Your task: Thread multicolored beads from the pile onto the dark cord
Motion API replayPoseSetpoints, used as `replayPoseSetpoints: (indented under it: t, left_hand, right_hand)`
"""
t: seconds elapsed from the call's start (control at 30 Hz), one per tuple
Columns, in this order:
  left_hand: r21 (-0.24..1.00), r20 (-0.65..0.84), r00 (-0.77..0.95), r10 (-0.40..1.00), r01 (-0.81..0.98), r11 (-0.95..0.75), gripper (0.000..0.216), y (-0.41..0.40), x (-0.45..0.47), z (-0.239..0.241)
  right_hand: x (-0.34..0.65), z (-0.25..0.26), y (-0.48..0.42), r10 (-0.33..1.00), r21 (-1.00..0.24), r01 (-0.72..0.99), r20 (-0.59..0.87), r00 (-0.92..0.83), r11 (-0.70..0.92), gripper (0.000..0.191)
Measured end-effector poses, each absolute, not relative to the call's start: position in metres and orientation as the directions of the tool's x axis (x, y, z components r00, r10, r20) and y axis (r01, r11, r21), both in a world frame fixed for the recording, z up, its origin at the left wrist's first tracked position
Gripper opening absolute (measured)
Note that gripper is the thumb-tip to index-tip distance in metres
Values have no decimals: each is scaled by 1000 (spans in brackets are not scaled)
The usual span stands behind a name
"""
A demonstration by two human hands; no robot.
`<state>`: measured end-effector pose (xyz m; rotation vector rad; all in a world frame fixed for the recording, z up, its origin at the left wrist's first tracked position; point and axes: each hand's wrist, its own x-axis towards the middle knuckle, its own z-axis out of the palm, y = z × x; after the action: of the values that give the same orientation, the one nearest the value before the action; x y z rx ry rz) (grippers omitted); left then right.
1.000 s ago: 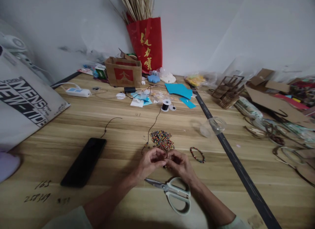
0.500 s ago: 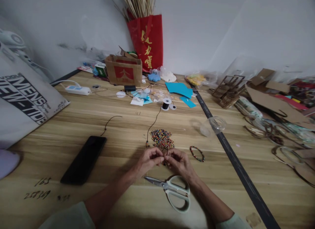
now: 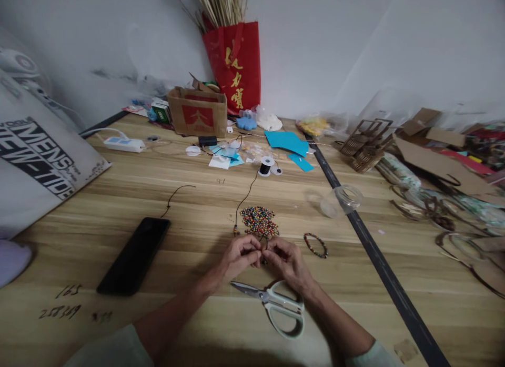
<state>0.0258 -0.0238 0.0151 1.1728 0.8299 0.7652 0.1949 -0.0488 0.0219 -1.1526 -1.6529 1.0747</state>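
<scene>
My left hand and my right hand meet fingertip to fingertip on the wooden table, both pinched on a thin black cord that carries a few beads. The cord runs back to a small black spool. Just beyond my fingers lies a pile of coloured beads. A finished bead bracelet rests to the right of my right hand. Scissors with pale handles lie close below my wrists.
A black phone lies at the left, with a loose cord piece behind it. A clear plastic cup lies on its side by a black strip. Paper bags, blue paper and cardboard clutter crowd the back and right.
My hands have drawn a little closer together on the cord and shifted slightly away from me. Nothing else on the table has moved.
</scene>
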Motion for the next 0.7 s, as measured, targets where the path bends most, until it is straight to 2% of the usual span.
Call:
replayPoseSetpoints:
  t: [0.37,0.7]
  left_hand:
    - [988,-97,444,891,-63,139,14,-25,25,20]
    - [976,-142,429,892,-90,199,18,-25,28,18]
  right_hand:
    - [195,18,-49,975,-981,121,130,-179,153,24]
    - [195,18,-51,940,-909,262,279,-196,324,12]
